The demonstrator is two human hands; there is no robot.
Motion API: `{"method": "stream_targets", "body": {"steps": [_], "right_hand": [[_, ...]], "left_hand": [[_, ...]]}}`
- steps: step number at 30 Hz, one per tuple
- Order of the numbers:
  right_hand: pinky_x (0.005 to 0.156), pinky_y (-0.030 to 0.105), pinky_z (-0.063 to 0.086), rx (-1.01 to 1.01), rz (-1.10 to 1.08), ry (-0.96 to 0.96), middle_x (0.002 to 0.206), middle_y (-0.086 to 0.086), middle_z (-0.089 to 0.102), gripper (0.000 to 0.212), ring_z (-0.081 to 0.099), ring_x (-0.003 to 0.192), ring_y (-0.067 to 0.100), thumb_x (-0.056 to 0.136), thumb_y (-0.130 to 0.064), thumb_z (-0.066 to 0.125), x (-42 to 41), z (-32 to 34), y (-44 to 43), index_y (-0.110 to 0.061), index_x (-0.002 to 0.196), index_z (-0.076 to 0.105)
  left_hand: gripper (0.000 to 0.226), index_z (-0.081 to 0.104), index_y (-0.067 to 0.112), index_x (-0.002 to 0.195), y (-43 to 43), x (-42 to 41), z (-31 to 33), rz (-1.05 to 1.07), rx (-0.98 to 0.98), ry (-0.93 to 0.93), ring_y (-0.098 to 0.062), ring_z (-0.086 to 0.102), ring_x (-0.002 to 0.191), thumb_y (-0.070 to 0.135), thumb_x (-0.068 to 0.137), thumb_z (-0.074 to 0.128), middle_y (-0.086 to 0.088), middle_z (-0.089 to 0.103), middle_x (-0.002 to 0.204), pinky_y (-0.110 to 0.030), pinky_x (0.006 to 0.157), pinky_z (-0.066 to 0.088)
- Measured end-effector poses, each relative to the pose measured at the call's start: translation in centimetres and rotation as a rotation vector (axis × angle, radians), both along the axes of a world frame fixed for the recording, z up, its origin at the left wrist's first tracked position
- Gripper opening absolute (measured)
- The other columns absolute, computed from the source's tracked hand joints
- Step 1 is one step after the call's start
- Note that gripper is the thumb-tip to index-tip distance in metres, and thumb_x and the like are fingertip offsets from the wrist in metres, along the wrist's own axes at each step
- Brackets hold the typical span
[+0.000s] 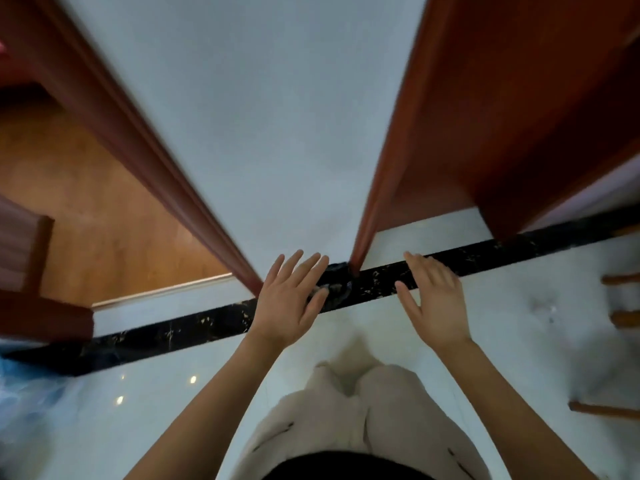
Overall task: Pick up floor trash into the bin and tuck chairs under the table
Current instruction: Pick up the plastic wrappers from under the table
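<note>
Both hands are spread and hold nothing: the left hand (289, 299) and right hand (434, 299) hover above a dark crumpled scrap (335, 284) on the black floor strip (173, 332), probably reaching for it.

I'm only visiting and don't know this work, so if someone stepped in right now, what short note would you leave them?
Left hand: open, fingers spread, empty, reaching down over the floor.
Right hand: open and empty, over the black marble floor strip.
Trash: a small dark crumpled scrap lies on that strip by the foot of the reddish-brown wooden door frame, just off the left fingertips; the picture is blurred, so what it is cannot be told.
Wooden chair legs show at the right edge. No bin or table is in view.
Done: nothing that can be confirmed.
Left: grab the scrap, bin it, tuck the chairs.
</note>
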State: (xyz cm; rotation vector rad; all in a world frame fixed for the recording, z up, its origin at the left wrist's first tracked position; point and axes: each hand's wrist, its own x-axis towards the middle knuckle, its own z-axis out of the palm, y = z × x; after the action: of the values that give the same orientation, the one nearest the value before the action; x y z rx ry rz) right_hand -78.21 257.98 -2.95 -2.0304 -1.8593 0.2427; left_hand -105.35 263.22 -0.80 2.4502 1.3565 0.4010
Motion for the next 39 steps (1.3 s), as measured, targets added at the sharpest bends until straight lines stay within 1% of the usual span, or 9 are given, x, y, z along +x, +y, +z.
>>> {"method": "stream_targets", "body": {"steps": [3,8,12,16,19,23,29,34,39], "right_hand": [[0.108,0.050,0.037,-0.037,-0.122,-0.012,0.143,0.013,0.052,0.060,0.044,0.134,0.034,0.099,-0.051,0.031,2.1,0.7,-4.6,-0.016,0.147,0.042],[0.108,0.048,0.038,-0.083,-0.399,0.031,0.145,0.009,0.051,0.061,0.045,0.134,0.031,0.098,-0.054,0.027,6.2,1.6,-11.0,-0.020,0.148,0.040],[0.108,0.044,0.038,-0.068,-0.568,0.052,0.145,0.006,0.051,0.060,0.045,0.134,0.027,0.098,-0.052,0.030,9.5,2.4,-15.5,-0.021,0.148,0.040],[0.109,0.044,0.039,-0.038,-0.708,0.084,0.144,0.005,0.052,0.056,0.045,0.134,0.026,0.099,-0.048,0.037,13.5,3.0,-20.9,-0.019,0.147,0.041],[0.110,0.045,0.039,-0.032,-0.828,0.105,0.145,0.005,0.051,0.053,0.043,0.135,0.026,0.100,-0.044,0.043,16.7,3.1,-25.7,-0.020,0.147,0.041],[0.108,0.046,0.041,-0.036,-0.977,0.114,0.144,0.007,0.052,0.055,0.046,0.134,0.027,0.099,-0.045,0.041,20.8,2.8,-32.2,-0.018,0.146,0.042],[0.106,0.044,0.041,-0.055,-1.185,0.121,0.142,0.008,0.053,0.052,0.047,0.132,0.027,0.100,-0.042,0.044,24.1,2.1,-41.7,-0.016,0.145,0.045],[0.106,0.043,0.041,-0.078,-1.355,0.153,0.142,0.007,0.054,0.057,0.050,0.130,0.027,0.096,-0.046,0.040,25.3,0.8,-45.5,-0.015,0.144,0.046],[0.106,0.042,0.040,-0.088,-1.473,0.189,0.140,0.008,0.055,0.055,0.051,0.129,0.028,0.097,-0.043,0.042,27.4,-1.1,-45.4,-0.013,0.142,0.048]], "left_hand": [[0.055,0.036,0.023,0.147,-1.3,2.3,-0.1,-0.127,-0.039,0.029,-0.022,0.028,0.142,0.049,0.100,0.020,0.003,0.043,0.148,-0.048,0.116,0.019],[0.054,0.041,0.022,0.144,-2.0,8.2,0.4,-0.323,-0.059,0.008,-0.020,0.033,0.139,0.049,0.100,0.024,0.005,0.046,0.145,-0.043,0.116,0.020],[0.057,0.042,0.022,0.143,-2.0,13.8,1.4,-0.424,-0.042,0.008,-0.021,0.039,0.136,0.051,0.101,0.019,0.004,0.048,0.143,-0.043,0.115,0.025],[0.056,0.044,0.019,0.142,-3.4,19.8,2.4,-0.494,-0.039,-0.027,-0.020,0.042,0.132,0.050,0.101,0.021,0.002,0.049,0.142,-0.047,0.110,0.032],[0.059,0.045,0.017,0.142,-5.8,24.9,2.5,-0.558,-0.038,-0.027,-0.019,0.041,0.133,0.051,0.100,0.020,0.000,0.049,0.142,-0.046,0.110,0.032],[0.060,0.043,0.018,0.143,-10.2,31.7,1.8,-0.660,-0.070,-0.017,-0.017,0.039,0.135,0.052,0.099,0.020,0.001,0.048,0.144,-0.045,0.113,0.029],[0.057,0.046,0.016,0.141,-17.9,40.8,0.8,-0.876,-0.113,0.016,-0.018,0.041,0.133,0.047,0.098,0.025,0.001,0.050,0.142,-0.035,0.113,0.023],[0.057,0.043,0.019,0.143,-21.5,47.1,-0.1,-1.044,-0.139,0.051,-0.015,0.039,0.135,0.048,0.098,0.024,0.003,0.047,0.144,-0.037,0.114,0.025],[0.056,0.042,0.020,0.143,-20.8,53.3,-1.6,-1.174,-0.136,0.092,-0.016,0.039,0.135,0.048,0.097,0.026,0.003,0.046,0.144,-0.041,0.113,0.028]]}}
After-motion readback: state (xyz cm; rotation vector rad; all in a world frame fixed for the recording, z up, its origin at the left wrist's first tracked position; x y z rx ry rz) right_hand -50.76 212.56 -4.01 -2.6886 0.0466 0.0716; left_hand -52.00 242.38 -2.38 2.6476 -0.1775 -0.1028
